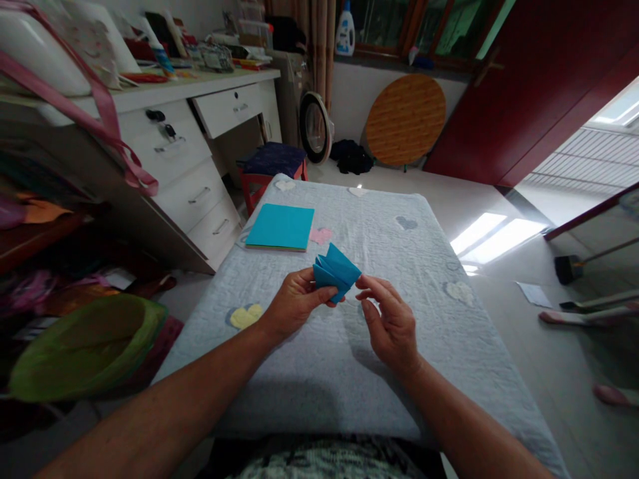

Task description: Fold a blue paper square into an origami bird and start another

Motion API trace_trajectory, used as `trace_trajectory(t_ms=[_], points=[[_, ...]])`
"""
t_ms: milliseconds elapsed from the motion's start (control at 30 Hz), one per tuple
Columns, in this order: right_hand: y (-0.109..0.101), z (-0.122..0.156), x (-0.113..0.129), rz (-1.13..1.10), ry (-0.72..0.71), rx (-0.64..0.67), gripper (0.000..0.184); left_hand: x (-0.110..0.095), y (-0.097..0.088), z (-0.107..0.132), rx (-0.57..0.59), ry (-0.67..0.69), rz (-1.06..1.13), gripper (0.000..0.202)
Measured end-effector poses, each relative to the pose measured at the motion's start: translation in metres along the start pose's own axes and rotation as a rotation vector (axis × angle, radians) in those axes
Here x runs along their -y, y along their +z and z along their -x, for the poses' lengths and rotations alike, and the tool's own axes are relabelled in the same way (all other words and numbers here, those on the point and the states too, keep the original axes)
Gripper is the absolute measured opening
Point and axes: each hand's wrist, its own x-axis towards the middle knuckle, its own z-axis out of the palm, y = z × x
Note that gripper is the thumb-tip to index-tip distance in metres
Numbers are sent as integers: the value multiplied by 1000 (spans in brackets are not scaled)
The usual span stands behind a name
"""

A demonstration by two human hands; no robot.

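A folded piece of blue paper (pixel 337 269), with several pleats fanning out at its upper left, is held above the table. My left hand (pixel 299 296) pinches it from the left, thumb on the near face and fingers behind. At its right corner, the fingertips of my right hand (pixel 392 316) come close to or touch the paper; the thumb is apart from the fingers and nothing is gripped there. Beyond my left hand lies a stack of blue square paper (pixel 281 226) on the cloth-covered table (pixel 399 266).
A white desk (pixel 200 179) with drawers and clutter stands at the left, with a red stool (pixel 272 163) beside it. A green-lined bin (pixel 90 346) is at the near left. Farther back are a washing machine door (pixel 315 128) and a round wooden board (pixel 407 120).
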Motion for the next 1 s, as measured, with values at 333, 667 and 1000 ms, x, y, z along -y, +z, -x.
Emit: trace_trajectory(t_ms=[333, 667, 1000], points=[[-2, -2, 2, 164, -63, 13, 51, -1, 1, 1, 21, 2, -31, 27], [-1, 0, 1, 197, -71, 44, 53, 7, -3, 1, 74, 82, -111, 27], [-2, -2, 2, 180, -97, 55, 47, 1, -3, 6, 93, 321, -446, 16]])
